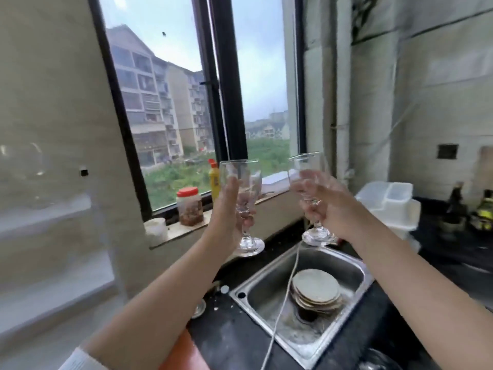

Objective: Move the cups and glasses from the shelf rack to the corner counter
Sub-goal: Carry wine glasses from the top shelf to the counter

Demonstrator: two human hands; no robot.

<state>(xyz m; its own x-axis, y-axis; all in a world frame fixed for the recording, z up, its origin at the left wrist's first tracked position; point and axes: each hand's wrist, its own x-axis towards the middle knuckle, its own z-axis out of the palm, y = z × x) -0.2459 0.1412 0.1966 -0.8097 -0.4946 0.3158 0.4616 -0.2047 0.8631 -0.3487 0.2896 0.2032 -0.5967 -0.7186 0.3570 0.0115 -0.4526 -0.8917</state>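
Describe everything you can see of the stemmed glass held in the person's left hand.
The stemmed glass is clear, looks like glass, and appears empty. It has a tall bowl with a wide open rim, a short knobbed stem and a round, thick foot. It is upright, raised in the air in front of the window, above the dark counter's edge beside the sink. The left hand grips it around the lower bowl and stem, thumb on the near side. Nothing else touches it.

Two clear stemmed glasses, empty, each with a tapered bowl, short stem and round foot. Left stemmed glass (244, 206): upright, held aloft before the window. Right stemmed glass (310, 196): tilted slightly, held aloft above the sink's far edge.
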